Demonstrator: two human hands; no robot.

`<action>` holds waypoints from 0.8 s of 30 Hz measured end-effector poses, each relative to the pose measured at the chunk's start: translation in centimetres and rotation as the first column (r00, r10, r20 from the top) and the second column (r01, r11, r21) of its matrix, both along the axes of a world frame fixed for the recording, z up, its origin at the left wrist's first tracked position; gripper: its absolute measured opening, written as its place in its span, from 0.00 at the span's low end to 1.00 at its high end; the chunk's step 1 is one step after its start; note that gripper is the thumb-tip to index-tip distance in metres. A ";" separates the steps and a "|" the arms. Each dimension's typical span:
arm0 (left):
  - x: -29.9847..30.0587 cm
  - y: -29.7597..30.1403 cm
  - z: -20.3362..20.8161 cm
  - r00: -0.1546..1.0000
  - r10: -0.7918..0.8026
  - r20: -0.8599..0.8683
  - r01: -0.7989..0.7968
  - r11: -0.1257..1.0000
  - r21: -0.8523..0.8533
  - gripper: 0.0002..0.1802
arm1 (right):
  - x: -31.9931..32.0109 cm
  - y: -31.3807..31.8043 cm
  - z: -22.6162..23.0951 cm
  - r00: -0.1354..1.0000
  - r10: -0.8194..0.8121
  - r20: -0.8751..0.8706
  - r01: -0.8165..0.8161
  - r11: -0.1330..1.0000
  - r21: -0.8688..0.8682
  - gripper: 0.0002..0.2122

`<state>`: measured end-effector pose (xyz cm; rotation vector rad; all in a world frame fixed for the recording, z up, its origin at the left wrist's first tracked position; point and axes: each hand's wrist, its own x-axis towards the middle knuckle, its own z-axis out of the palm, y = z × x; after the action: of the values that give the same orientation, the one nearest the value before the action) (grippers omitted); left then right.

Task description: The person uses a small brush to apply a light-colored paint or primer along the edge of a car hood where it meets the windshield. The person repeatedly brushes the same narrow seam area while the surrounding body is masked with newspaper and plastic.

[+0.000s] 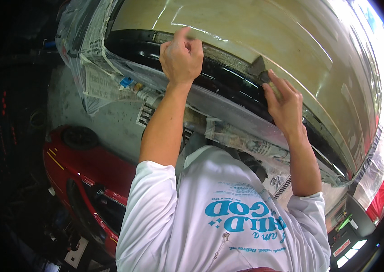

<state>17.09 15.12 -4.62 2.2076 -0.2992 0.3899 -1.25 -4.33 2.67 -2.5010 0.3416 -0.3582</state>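
In my right hand (pixel 284 102) I grip a putty knife (pixel 258 66) by its handle. Its dark, flat blade touches the worn, dirty strip (pixel 228 59) between a tan car body panel (pixel 264 27) and a black trim piece (pixel 228 79). My left hand (pixel 180 61) is closed farther along the same strip, its fingertips pressed together at the panel's lower edge. A small blurred dark patch shows by those fingers; what they hold, if anything, I cannot make out.
Clear plastic sheeting (pixel 72 43) and newspaper (pixel 96 68) mask the car's left end and the area under the trim. A red car (pixel 96 158) stands behind me at the left. At the lower right is a grey cart (pixel 357 217) with things on it.
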 end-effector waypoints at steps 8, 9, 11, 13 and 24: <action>0.2 0.2 -0.3 1.000 -0.004 0.031 0.004 1.000 0.009 0.18 | 0.5 -0.8 0.7 0.999 -0.016 0.037 0.014 0.998 0.060 0.17; 0.2 0.2 -0.4 0.999 -0.008 0.038 0.007 1.000 0.015 0.18 | 0.3 -1.1 1.2 1.000 -0.012 -0.007 0.012 0.999 0.031 0.17; 0.2 0.2 -0.6 0.999 0.016 0.033 -0.016 1.000 -0.002 0.17 | 0.2 -1.3 1.5 0.998 -0.008 -0.061 0.008 1.000 0.014 0.17; 0.2 0.0 -0.8 0.999 0.018 0.035 -0.018 1.000 -0.014 0.17 | 0.2 -1.1 1.4 0.997 -0.003 -0.078 0.006 0.999 0.035 0.17; 0.2 0.2 -0.7 1.000 0.008 0.020 -0.008 1.000 -0.016 0.17 | 1.6 -0.9 0.4 0.996 0.078 -0.041 -0.079 0.996 -0.036 0.18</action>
<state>17.26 15.35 -5.27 2.1905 -0.2974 0.4180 0.33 -5.22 3.04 -2.5532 0.2536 -0.2864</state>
